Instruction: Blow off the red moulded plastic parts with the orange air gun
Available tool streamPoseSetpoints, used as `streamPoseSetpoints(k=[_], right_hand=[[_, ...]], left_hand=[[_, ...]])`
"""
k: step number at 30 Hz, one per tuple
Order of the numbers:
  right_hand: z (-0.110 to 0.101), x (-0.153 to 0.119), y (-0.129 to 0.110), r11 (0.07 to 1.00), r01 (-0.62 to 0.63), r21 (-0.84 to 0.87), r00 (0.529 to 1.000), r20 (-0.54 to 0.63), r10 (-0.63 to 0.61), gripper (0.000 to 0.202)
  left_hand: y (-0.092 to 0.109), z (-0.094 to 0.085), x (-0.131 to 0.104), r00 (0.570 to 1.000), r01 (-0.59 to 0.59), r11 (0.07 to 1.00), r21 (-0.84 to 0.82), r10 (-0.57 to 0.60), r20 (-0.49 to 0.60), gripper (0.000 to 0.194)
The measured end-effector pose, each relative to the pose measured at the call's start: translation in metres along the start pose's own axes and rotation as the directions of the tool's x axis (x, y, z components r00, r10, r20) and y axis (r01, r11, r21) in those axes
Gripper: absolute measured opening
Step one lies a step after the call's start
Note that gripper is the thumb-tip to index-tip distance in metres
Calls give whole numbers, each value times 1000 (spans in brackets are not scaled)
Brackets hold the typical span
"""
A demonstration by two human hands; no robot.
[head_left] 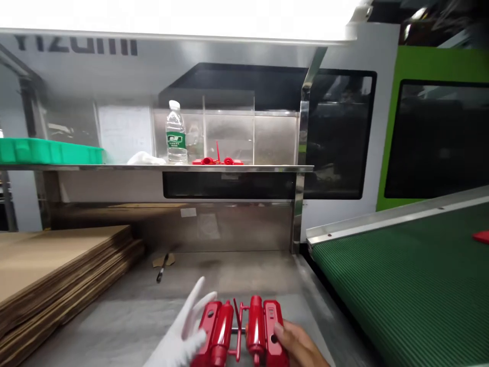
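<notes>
A red moulded plastic part (240, 331) is lying on the steel worktable (126, 321), its long axis running left to right, with the halves pointing away. The gloved left hand (181, 336), fingers spread, is touching its left half; the bare right hand (300, 346) is pinching its right edge.

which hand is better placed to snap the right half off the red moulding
Probably right: the bare right hand already grips the right half of the red moulding, thumb on top. The gloved left hand rests open against the left half.
</notes>
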State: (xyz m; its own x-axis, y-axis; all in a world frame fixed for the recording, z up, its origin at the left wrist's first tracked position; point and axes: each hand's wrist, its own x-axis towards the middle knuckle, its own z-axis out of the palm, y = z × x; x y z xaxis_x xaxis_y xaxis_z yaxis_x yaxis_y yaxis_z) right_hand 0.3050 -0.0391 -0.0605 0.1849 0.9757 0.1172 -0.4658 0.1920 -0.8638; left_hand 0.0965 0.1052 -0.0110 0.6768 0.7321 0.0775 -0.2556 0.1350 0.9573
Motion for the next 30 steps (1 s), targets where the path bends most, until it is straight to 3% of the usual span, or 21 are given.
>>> streamPoseSetpoints(k=[1, 3, 6, 9, 11, 16, 20, 23, 26, 30], right_hand=[[0, 0, 1, 998, -37, 54, 998, -44, 40, 50], [2, -2, 1, 980, -99, 174, 992, -61, 111, 51], [7, -4, 0, 938, -151, 312, 988, 22, 152, 57], [8, -6, 2, 921, -191, 340, 982, 79, 174, 58], [7, -8, 3, 925, -187, 331, 982, 77, 171, 57], [7, -12, 4, 910, -225, 349, 974, 66, 216, 58], [10, -10, 4, 898, -197, 394, 979, 36, 199, 53], [8, -11, 0, 880, -210, 426, 975, 25, 220, 52], [2, -15, -5, 861, -230, 454, 968, 18, 250, 51], [-3, -18, -13, 831, -272, 485, 961, 96, 258, 43]], left_hand=[[0, -4, 0, 995, 97, 982, -165, -93, 28, 112], [1, -8, 0, 957, 290, 858, -424, -266, 117, 85], [-1, -10, -1, 876, 481, 767, -424, -443, 192, 56], [-9, -8, -4, 833, 551, 761, -343, -522, 182, 37], [-15, -8, -7, 839, 540, 765, -350, -523, 151, 33], [-26, -13, -12, 900, 419, 832, -362, -433, 46, 45], [-28, -13, -9, 882, 456, 795, -399, -464, 84, 40], [-21, -9, -8, 879, 472, 766, -438, -446, 166, 42], [-11, -5, -11, 864, 498, 704, -506, -355, 357, 49], [-5, -1, -16, 843, 506, 658, -558, -239, 482, 54]])
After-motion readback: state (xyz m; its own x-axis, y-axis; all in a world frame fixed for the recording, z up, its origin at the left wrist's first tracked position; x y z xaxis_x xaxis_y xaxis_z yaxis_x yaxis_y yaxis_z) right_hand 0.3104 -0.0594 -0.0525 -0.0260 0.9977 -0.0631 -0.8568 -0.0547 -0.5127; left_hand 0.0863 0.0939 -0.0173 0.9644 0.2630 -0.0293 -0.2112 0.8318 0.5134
